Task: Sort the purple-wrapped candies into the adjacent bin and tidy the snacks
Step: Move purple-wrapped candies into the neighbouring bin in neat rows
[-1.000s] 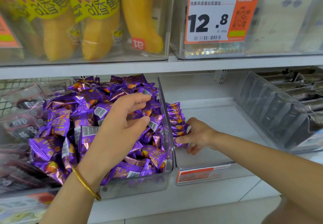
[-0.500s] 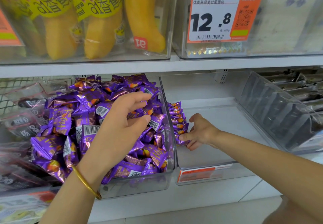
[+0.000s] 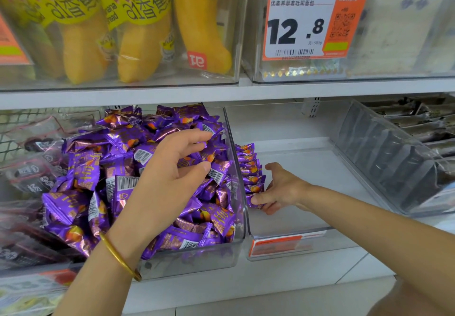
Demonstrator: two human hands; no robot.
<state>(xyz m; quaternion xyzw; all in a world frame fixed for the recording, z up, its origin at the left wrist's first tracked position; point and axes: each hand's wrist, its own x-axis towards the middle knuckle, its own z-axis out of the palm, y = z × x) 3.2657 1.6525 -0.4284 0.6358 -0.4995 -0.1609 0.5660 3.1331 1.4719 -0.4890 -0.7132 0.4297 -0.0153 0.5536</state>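
A clear bin (image 3: 240,239) on the lower shelf is heaped with purple-wrapped candies (image 3: 81,205). My left hand (image 3: 170,177), with a gold bangle on the wrist, lies on top of the heap, and its thumb and curved fingers close around a few candies. In the adjacent clear bin (image 3: 290,232) to the right, a short row of purple candies (image 3: 248,165) stands on edge against the left wall. My right hand (image 3: 283,190) reaches in from the right. Its fingertips press the front candy of the row, and its thumb is spread upward.
A clear bin of dark-wrapped bars (image 3: 394,158) stands tilted at the right. Dark packets (image 3: 32,177) fill the bin at the left. On the shelf above are yellow banana-bread packs (image 3: 138,37) and an orange 12.8 price tag (image 3: 307,22).
My right hand has shifted slightly along the front of the candy row and its thumb has lifted away. My left hand has barely moved on the heap.
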